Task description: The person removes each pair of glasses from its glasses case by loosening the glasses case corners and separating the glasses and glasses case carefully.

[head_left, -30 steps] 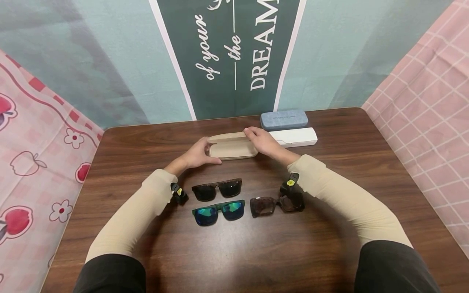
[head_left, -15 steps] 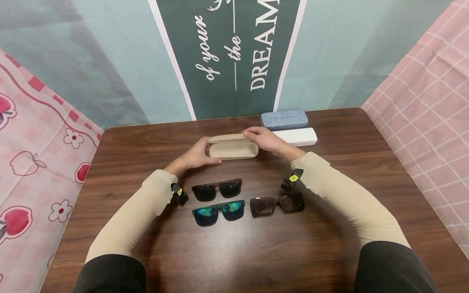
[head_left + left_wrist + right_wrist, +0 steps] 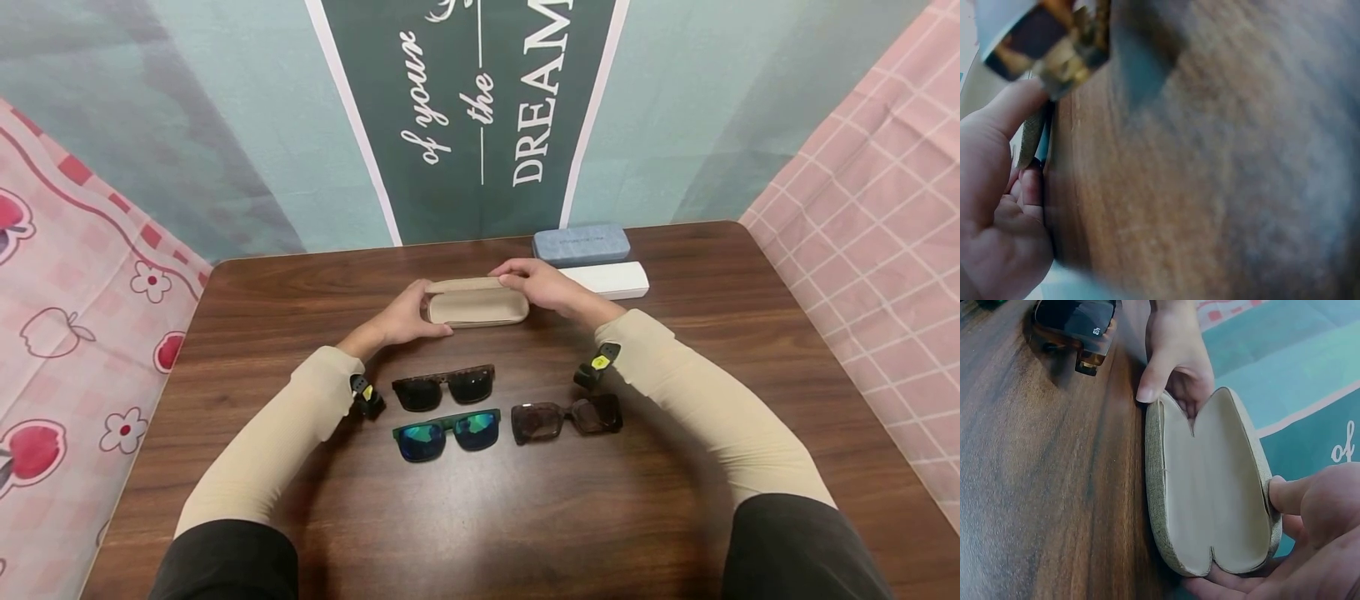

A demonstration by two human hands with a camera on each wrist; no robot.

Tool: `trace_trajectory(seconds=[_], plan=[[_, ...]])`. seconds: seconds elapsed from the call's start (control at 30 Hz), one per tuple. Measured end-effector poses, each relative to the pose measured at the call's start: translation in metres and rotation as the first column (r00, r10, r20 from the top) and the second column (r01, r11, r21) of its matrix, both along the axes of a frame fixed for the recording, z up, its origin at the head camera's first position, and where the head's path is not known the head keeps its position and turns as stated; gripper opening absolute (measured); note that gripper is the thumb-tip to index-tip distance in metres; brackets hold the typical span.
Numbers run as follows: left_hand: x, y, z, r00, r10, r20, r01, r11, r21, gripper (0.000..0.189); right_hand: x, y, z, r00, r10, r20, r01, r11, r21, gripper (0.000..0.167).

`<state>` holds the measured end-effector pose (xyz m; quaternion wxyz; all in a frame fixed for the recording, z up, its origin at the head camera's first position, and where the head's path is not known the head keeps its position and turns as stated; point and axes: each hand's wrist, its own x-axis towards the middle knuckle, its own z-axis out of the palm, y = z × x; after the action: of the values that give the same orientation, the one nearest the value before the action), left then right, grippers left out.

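A beige eyeglass case (image 3: 480,307) lies with its lid raised near the back of the table, its pale lining bare in the right wrist view. My left hand (image 3: 401,317) grips the case's left end, thumb at the front edge. At the right, my right hand (image 3: 543,287) holds the lid (image 3: 1241,469), its thumb on the lid's rim and fingers curled behind and below. Nearer me lie tortoiseshell sunglasses (image 3: 444,388), green-framed mirrored sunglasses (image 3: 447,435) and brown translucent sunglasses (image 3: 546,422). The left wrist view catches my left thumb (image 3: 1019,106) beside the case's woven side (image 3: 1032,137).
A blue case (image 3: 581,244) and a long white case (image 3: 611,280) stand at the back right, the white one partly behind my right hand. A printed cloth (image 3: 480,108) hangs behind the wooden table (image 3: 465,533). Pink cloths flank both sides.
My right hand has shifted its hold along the lid, the wrist moving slightly right. The lid's top edge has come down a little. My left hand and the sunglasses stay in place.
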<state>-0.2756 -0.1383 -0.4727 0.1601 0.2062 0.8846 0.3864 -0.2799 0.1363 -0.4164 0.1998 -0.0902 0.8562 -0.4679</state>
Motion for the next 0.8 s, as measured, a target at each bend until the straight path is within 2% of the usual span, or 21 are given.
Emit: trace_trajectory(seconds=[0.33, 0.8], plan=[[0.001, -0.0002, 0.0003, 1.0, -0.013, -0.003, 0.013, 0.999, 0.029, 0.073, 0.0024, 0.0041, 0.0008, 0.999, 0.037, -0.007, -0.037, 0.999, -0.008, 0.026], [0.0011, -0.0013, 0.0012, 1.0, -0.025, -0.005, 0.025, 0.998, 0.054, 0.067, 0.0025, 0.0066, -0.0025, 0.992, 0.109, -0.063, -0.109, 0.994, -0.001, 0.024]])
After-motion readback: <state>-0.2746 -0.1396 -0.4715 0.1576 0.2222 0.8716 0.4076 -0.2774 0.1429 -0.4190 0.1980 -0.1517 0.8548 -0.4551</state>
